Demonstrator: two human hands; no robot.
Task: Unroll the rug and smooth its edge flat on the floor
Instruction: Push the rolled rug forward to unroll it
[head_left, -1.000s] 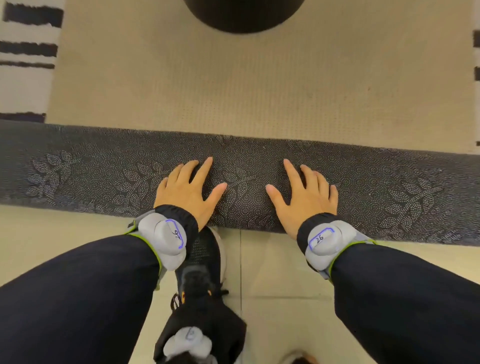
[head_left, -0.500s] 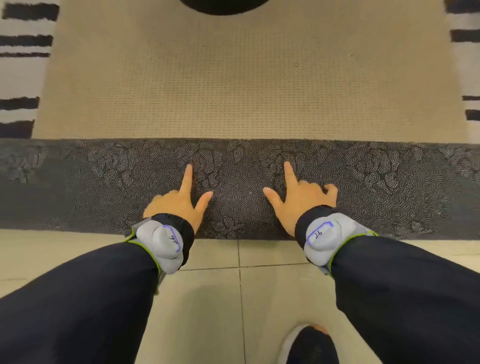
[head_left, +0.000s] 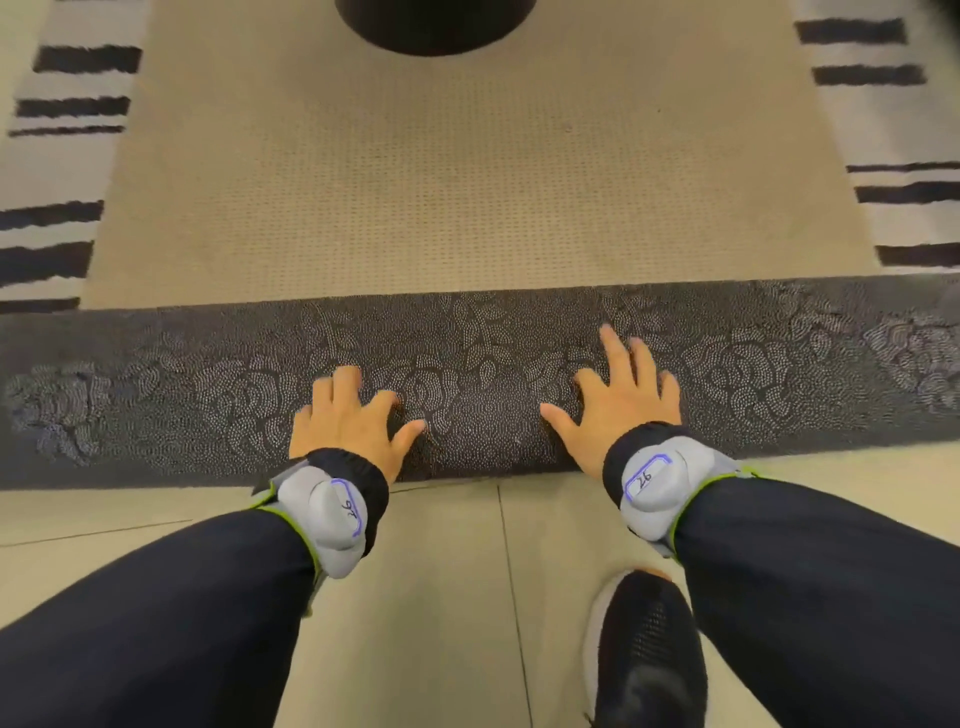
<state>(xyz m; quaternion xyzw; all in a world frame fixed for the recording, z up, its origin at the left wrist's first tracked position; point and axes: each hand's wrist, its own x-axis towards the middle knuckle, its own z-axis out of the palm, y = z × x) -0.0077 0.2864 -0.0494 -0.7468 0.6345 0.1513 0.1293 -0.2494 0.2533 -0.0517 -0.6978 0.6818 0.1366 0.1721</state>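
Two wrist sensors (head_left: 332, 519), each labelled "26".

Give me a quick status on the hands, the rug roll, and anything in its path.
Left hand and right hand open, flat on the roll. Dark rug roll not fully unrolled, beige mat beyond. Black round base ahead on the mat.

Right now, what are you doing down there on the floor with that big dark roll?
A person is bent over a rolled rug, with the left hand and right hand pressed flat on top of the roll, fingers spread. The roll lies across a beige mat, its near side on the tiled floor. One black shoe stands just behind. A striped white rug shows at the sides. The rug is not yet laid out flat.
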